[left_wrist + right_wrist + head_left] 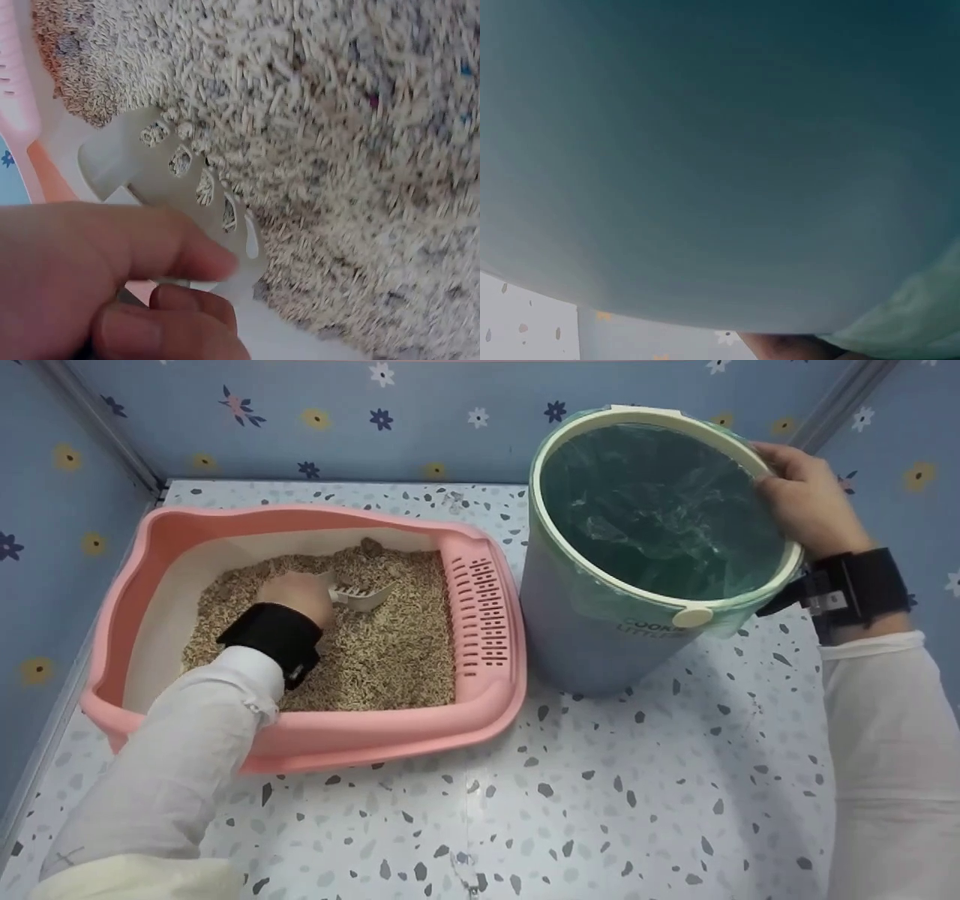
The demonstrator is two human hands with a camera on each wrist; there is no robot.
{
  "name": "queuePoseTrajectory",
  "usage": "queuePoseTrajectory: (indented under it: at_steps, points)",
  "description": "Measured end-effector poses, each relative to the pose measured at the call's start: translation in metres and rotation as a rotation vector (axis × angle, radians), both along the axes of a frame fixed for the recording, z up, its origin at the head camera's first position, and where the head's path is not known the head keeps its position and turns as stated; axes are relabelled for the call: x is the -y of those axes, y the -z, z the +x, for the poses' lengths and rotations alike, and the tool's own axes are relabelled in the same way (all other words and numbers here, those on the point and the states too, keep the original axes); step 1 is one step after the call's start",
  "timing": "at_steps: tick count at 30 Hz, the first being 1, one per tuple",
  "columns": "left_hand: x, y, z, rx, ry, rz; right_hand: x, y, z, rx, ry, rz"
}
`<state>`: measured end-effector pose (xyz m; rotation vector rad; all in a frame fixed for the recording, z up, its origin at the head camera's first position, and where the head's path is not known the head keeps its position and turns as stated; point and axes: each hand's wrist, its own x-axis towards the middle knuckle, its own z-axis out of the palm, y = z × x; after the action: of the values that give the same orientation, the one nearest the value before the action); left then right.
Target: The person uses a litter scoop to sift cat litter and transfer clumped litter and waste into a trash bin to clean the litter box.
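My left hand (294, 594) grips a pale slotted litter scoop (364, 596) inside a pink litter box (375, 729). In the left wrist view the slots of the scoop (180, 161) show pellets through them, and its edge lies against the pellet litter (360, 172). A dark clump (370, 547) sits at the back of the litter (397, 660). My right hand (814, 499) holds the cream rim (793, 556) of a blue trash bin (577, 637), thumb over the rim. The right wrist view is mostly filled by the bin's side (705, 187).
A translucent green bag (652, 510) lines the bin, folded out over its rim. The bin stands just right of the litter box's slotted panel (480, 615). Speckled flooring (600, 795) lies in front; flowered blue walls (337, 427) enclose the back and sides.
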<state>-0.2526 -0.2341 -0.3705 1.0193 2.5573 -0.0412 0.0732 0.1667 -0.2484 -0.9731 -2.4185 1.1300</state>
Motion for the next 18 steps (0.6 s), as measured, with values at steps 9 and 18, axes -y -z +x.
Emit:
queuePoseTrajectory:
  at_steps: [9,18]
  points:
    - [-0.004,0.005,-0.002,0.505,-0.024,0.101,0.000,-0.001,-0.001,-0.014,0.003,-0.054]
    - [-0.016,0.014,0.005,0.499,-0.111,0.257,-0.002,-0.004,0.000,-0.019,0.011,-0.103]
